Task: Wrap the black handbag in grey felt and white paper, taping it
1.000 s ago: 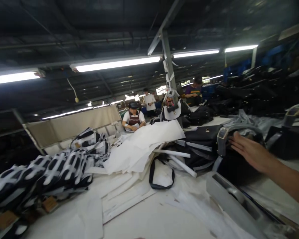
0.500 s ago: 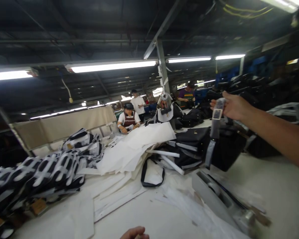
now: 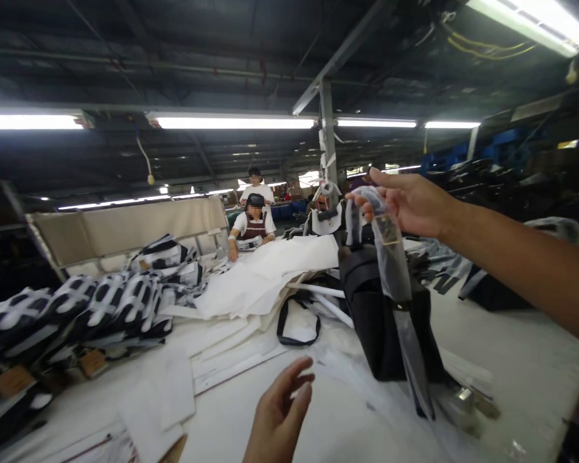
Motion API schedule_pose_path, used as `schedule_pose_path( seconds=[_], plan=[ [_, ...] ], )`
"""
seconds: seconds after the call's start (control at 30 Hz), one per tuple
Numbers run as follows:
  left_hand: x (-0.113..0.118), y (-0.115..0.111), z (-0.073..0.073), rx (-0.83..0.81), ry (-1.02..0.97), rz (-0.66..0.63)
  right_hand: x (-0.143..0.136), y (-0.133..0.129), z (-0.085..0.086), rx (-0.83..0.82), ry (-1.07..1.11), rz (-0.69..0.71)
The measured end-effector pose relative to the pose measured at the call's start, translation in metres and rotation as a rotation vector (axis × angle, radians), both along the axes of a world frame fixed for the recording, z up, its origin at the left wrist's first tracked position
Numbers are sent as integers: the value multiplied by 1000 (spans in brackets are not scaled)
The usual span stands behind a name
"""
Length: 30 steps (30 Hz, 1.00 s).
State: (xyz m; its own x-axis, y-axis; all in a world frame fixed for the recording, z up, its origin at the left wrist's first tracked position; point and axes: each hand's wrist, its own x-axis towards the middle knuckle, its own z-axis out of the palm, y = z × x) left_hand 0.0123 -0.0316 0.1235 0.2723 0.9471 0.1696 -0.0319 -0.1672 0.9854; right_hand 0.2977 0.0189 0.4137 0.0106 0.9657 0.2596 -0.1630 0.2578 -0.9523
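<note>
My right hand (image 3: 412,204) reaches in from the right, its fingers closed around the strap (image 3: 392,260) of a black bag (image 3: 369,321). Clear plastic film wraps the strap, and a gold-coloured buckle shows below my fingers. The bag hangs upright under this hand; whether its bottom touches the white table (image 3: 338,411) I cannot tell. Low in the middle, my left hand (image 3: 280,415) is held over the table with nothing in it. Its fingers are slightly curled and apart from the thumb. A black fabric loop (image 3: 289,341) lies just beyond it.
Stacks of black-and-white padded pieces (image 3: 110,308) cover the left side. White sheets (image 3: 265,273) are heaped in the middle. A tape dispenser (image 3: 466,402) stands partly hidden behind the strap's end. Across the table sits a co-worker (image 3: 253,225), with another person behind.
My right hand has brought the black bag leftward and nearer, off the spot among the other bags. My left hand has risen further into view.
</note>
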Motion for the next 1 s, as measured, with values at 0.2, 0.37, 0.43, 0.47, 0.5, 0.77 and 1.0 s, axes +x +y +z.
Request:
schedule_pose_path(
  seconds=[0.2, 0.37, 0.43, 0.47, 0.5, 0.77, 1.0],
  plan=[
    [-39, -2, -1, 289, 185, 364, -65, -5, -65, -215, 153, 202],
    [-77, -13, -2, 151, 270, 368, -134, -39, -111, -312, 349, 305],
    [-90, -12, -6, 35, 227, 312, -161, -53, -119, -287, 388, 405],
    [-97, -10, -9, -20, 175, 280, -174, -57, -122, -246, 393, 470],
    [-102, -9, -14, -66, 109, 257, -185, -58, -124, -193, 380, 527],
    [-136, -16, -56, -170, -179, 215, -194, -5, -168, 294, -635, 571],
    [-129, -51, -78, -129, -92, 351, -102, 44, -292, 75, -576, -56]
  ],
)
